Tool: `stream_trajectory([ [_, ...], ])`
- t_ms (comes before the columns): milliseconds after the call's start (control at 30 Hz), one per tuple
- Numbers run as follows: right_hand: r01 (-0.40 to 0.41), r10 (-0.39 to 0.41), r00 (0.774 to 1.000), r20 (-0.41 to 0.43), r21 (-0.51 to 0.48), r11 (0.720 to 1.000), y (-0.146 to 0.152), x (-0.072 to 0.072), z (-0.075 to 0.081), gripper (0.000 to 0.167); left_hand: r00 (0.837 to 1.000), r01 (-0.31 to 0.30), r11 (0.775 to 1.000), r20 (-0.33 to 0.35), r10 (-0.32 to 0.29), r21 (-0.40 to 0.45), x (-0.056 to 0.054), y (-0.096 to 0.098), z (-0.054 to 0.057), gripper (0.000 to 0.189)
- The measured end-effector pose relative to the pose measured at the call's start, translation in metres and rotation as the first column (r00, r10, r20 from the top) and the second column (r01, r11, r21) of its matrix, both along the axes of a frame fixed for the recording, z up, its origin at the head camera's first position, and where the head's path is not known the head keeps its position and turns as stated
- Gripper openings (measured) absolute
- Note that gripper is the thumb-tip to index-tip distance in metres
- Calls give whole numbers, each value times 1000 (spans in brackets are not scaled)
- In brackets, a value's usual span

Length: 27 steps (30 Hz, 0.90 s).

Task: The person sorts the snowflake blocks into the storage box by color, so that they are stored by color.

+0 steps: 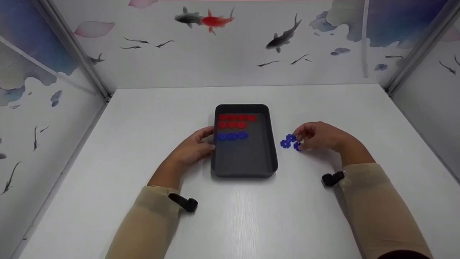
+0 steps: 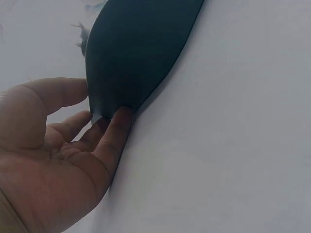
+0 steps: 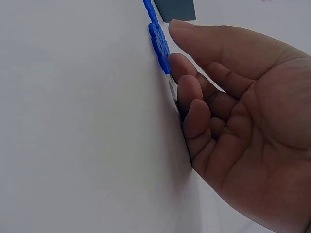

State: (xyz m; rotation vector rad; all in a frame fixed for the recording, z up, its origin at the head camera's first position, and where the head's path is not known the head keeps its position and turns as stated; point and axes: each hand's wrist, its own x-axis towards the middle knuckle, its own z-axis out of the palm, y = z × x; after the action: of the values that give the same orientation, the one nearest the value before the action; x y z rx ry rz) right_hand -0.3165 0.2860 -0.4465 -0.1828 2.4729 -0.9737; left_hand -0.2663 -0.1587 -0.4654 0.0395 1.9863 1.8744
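Note:
A dark grey rectangular tray (image 1: 248, 160) lies in the middle of the white table in the head view. My left hand (image 1: 188, 151) rests at its left side, thumb and fingertips against the outer wall. Inside the tray, red flower-shaped plastic pieces (image 1: 231, 125) form two rows, with a row of three blue ones (image 1: 232, 136) below. Right of the tray, three loose blue flower pieces (image 1: 285, 144) lie in a cluster. My right hand (image 1: 321, 136) is over the cluster's right side; in the right wrist view, its thumb and forefinger are apart beside a blue piece (image 3: 160, 48).
A white tabletop (image 1: 222, 219) surrounds the tray. Behind it stands a white panel (image 1: 230, 54) painted with fish, and similar panels close off the left and right sides. Black wrist straps (image 1: 184, 202) stick out from both sleeves.

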Motion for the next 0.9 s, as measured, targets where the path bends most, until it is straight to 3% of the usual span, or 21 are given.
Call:
stream_trajectory([
  [333,-22,24,999,-21,83,996,-4,3,2,37,1000,10,1000,-12,-10,2,-1,1,1,74],
  [667,13,-13,1000,-18,14,1000,-1,1,2,40,1000,0,1000,-4,0,-7,0,-1,1,75],
  [900,1,-1,1000,-29,24,1000,1,2,1,39,1000,-5,1000,3,5,-2,2,0,2,75],
])
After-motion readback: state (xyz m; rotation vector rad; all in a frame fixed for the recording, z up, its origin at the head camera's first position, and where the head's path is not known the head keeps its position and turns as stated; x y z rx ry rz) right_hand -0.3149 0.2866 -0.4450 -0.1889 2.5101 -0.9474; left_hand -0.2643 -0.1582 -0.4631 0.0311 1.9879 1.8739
